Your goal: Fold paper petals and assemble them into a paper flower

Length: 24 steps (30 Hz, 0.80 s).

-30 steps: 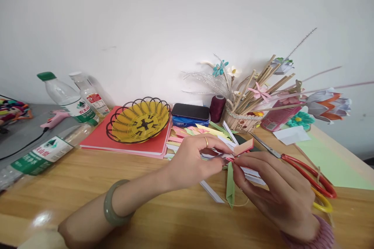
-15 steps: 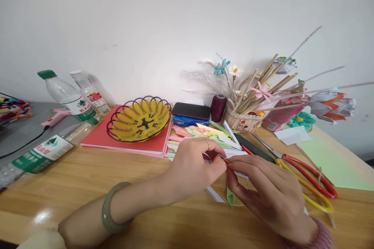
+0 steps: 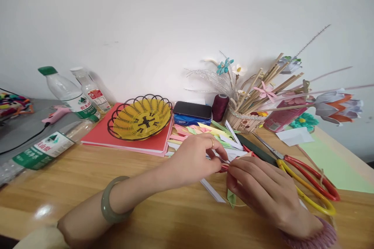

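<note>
My left hand (image 3: 201, 157), with a ring on one finger, pinches a small folded red paper piece (image 3: 224, 167) between thumb and fingers. From the other side my right hand (image 3: 263, 186) grips the same paper, its fingertips pressed together. Most of the paper is hidden by the fingers. Just behind the hands lies a pile of folded paper strips (image 3: 210, 129) in pink, green, yellow and white. A white strip (image 3: 212, 190) and a green folded strip (image 3: 231, 198) lie on the table below the hands.
Scissors (image 3: 306, 175) with red and yellow handles lie to the right. A yellow basket (image 3: 140, 120) sits on red paper (image 3: 96, 136) at left, near plastic bottles (image 3: 43, 149). Behind stand a phone (image 3: 193, 110), a thread spool (image 3: 220, 108) and a stick-filled holder (image 3: 244, 120).
My fingers have shifted slightly on the red paper, and a little more of it shows between the hands. The camera view has moved a little.
</note>
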{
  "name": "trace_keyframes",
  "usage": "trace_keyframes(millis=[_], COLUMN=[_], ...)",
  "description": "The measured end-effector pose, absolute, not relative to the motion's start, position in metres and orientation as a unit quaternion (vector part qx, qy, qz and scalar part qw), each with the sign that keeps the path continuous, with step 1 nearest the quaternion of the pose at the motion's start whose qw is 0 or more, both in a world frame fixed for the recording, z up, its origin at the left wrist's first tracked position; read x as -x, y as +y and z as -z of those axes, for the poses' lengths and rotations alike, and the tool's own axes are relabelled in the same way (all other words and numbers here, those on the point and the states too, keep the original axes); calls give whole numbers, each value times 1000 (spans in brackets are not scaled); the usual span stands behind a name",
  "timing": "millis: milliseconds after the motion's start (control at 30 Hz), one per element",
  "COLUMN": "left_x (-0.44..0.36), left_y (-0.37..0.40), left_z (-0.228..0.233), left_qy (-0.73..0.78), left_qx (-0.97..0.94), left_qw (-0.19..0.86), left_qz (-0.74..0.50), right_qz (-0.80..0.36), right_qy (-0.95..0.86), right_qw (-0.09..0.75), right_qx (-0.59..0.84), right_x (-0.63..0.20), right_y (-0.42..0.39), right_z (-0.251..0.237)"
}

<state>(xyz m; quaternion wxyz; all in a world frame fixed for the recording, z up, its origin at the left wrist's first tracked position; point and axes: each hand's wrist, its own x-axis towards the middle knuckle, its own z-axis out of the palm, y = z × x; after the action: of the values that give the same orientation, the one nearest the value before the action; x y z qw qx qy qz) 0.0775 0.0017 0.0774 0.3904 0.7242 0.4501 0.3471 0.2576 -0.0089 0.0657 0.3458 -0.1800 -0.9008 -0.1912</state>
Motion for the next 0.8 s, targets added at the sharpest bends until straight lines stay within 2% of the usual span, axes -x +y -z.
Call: trace_keyframes(millis=[267,500,667,800], left_x=[-73,-75,-72,-69], left_y=[-1,-4,-3,4], left_z=[-85,-84,-90,-95], left_qy=[440,469,395,359], left_qx=[-708,-714,-735,-686], left_qw=[449,389,455,564], left_qz=[-322,-345,-311,-286], right_qz=[245,223,110,-98], right_qy=[-907,-910,-894,-854], right_qw=[325,337,407,464], right_qx=[105,90,149,216], right_x=[-263,-261,-253,-249], right_y=[-6,-3,-2,-4], right_z=[-71,-71,-69,-67])
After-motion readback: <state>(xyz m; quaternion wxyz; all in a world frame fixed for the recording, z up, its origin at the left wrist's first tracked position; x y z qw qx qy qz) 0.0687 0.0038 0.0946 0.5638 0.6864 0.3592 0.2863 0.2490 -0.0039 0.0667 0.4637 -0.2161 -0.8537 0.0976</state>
